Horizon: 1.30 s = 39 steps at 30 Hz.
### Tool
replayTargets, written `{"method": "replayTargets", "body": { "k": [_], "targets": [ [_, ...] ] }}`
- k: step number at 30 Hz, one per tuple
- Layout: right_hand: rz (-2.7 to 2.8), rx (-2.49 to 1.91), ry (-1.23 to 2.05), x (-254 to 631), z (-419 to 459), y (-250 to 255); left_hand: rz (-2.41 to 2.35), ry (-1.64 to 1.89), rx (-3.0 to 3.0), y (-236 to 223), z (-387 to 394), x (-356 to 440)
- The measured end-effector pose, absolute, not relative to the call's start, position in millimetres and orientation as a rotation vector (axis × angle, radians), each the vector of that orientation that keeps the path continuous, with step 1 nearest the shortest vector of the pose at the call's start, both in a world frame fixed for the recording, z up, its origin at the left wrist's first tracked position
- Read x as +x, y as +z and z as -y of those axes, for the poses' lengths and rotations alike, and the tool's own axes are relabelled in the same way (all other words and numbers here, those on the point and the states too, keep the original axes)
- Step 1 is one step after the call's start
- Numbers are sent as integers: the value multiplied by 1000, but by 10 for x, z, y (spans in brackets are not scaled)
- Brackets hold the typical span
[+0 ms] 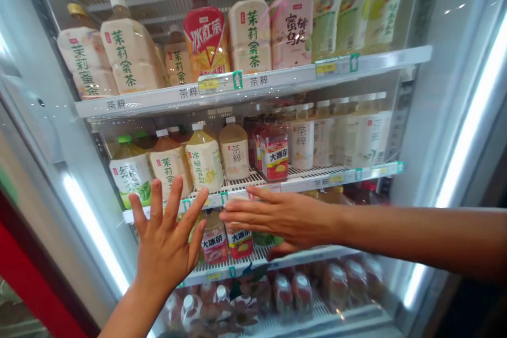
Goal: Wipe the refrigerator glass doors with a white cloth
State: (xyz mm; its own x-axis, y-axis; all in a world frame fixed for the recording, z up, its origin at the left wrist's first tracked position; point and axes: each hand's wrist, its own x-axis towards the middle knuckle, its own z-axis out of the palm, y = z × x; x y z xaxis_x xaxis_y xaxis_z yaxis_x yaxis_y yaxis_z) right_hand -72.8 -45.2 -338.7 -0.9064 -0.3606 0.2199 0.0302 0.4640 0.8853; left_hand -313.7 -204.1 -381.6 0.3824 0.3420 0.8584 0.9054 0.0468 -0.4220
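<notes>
My left hand (pixel 166 235) is raised with its fingers spread, in front of the middle and lower shelves of a drinks fridge. It holds nothing. To its right, my right hand (pixel 273 216) reaches in from the right side, fingers stretched out flat and pointing left, also holding nothing. Behind the left fingers stand a green-capped tea bottle (pixel 131 171), a jasmine tea bottle (pixel 170 163) and a pale yellow bottle (pixel 205 161). Red-labelled iced tea bottles (pixel 214 245) show between and below the hands. Whether either hand touches anything, I cannot tell.
Large tea bottles (pixel 249 31) line the top shelf (pixel 285 76). Several clear-white bottles (pixel 303 140) and a red iced tea bottle (pixel 273 153) stand on the middle shelf. Capped bottles (pixel 283 296) fill the bottom. Light strips (pixel 95 232) run along both sides; a red edge (pixel 35 269) is at left.
</notes>
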Motion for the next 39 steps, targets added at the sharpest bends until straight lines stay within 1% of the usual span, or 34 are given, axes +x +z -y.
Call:
{"method": "replayTargets", "body": {
  "k": [3,5,7,10,12,15,17,19,21,23,24,26,28,30,34,36,39],
  "targets": [
    [2176,52,-1260,-885,511,-3023,1158,-656,-1524,-3801,2080,-3218],
    [2082,-80,-1170,-964,550,-2886,1153,-674,-1516,-3784,2111,-3271],
    [2162,-19,-1242,-1016,609,-2965,1150,-686,-1512,-3770,2148,-3324],
    [2398,329,-1525,-1064,704,-3192,1158,-683,-1509,-3758,2207,-3399],
    [2412,403,-1589,-1115,750,-3139,1168,-677,-1508,-3753,2238,-3443],
    [2286,99,-1393,-1247,808,-2798,1174,-686,-1499,-3744,2268,-3488],
    [2256,-27,-1310,-1343,852,-2671,1172,-698,-1483,-3737,2284,-3504],
    [2335,112,-1384,-1419,893,-2722,1171,-692,-1477,-3727,2307,-3512],
    [2406,412,-1527,-1466,914,-2807,1170,-680,-1475,-3713,2336,-3517],
    [2341,567,-1612,-1491,916,-2731,1172,-675,-1473,-3693,2367,-3518],
    [2252,532,-1626,-1497,915,-2614,1171,-677,-1470,-3682,2381,-3517],
    [2008,317,-1601,-1505,917,-2319,1174,-681,-1461,-3662,2405,-3513],
    [1816,129,-1561,-1511,932,-2144,1180,-681,-1453,-3646,2429,-3511],
    [1822,148,-1592,-1525,960,-2238,1192,-677,-1444,-3637,2454,-3514],
    [2033,587,-1810,-1625,1009,-2680,1198,-659,-1416,-3623,2508,-3539],
    [1967,581,-1881,-1719,1037,-2583,1193,-648,-1410,-3614,2531,-3553],
    [1700,193,-1909,-1874,1102,-2146,1195,-641,-1408,-3606,2566,-3564]
  ]
}}
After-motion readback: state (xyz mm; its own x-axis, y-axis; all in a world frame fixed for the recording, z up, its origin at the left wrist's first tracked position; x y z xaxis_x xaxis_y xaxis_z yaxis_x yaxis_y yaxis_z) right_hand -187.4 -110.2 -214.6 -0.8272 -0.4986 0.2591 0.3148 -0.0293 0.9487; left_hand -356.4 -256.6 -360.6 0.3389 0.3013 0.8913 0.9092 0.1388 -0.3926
